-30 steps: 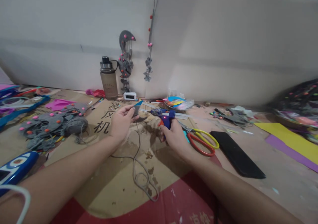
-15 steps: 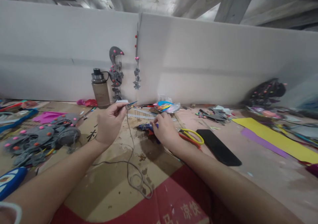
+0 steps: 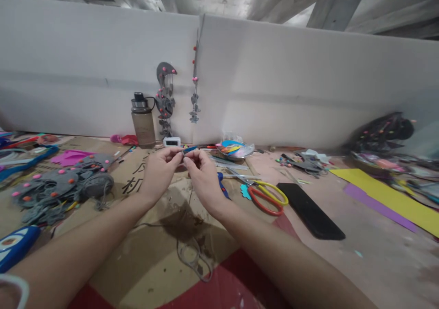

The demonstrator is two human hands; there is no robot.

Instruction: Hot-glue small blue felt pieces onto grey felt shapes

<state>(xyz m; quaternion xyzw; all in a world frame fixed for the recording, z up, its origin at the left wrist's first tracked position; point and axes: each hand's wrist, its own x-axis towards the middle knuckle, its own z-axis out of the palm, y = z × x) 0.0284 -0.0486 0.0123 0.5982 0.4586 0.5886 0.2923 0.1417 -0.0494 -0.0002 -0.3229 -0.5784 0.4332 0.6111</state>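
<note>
My left hand (image 3: 160,174) is closed in a pinch over the cardboard, on a small blue pointed piece (image 3: 190,149) whose tip shows above the fingertips. My right hand (image 3: 206,178) meets it there, thumb and fingers pressed together at the same spot. What its fingertips grip is hidden. A grey cord (image 3: 195,265) lies in loops on the cardboard below, and a thin part of it rises toward my hands. Just behind my right wrist, a dark blue tool (image 3: 222,185) shows in part. Red and yellow handled scissors (image 3: 267,198) rest to its right, beside a small turquoise scrap (image 3: 245,191).
A black phone (image 3: 310,210) lies to the right, with yellow sheet (image 3: 387,199) beyond. Grey felt pieces with pompoms (image 3: 61,183) are piled at left. Against the white panel (image 3: 291,80) stand a bottle (image 3: 143,124) and a small digital clock (image 3: 172,142). A dish of scraps (image 3: 236,150) sits behind.
My right hand has moved left and up from the dark blue tool to my left fingertips. The scissors and turquoise scrap are uncovered. The view has shifted slightly.
</note>
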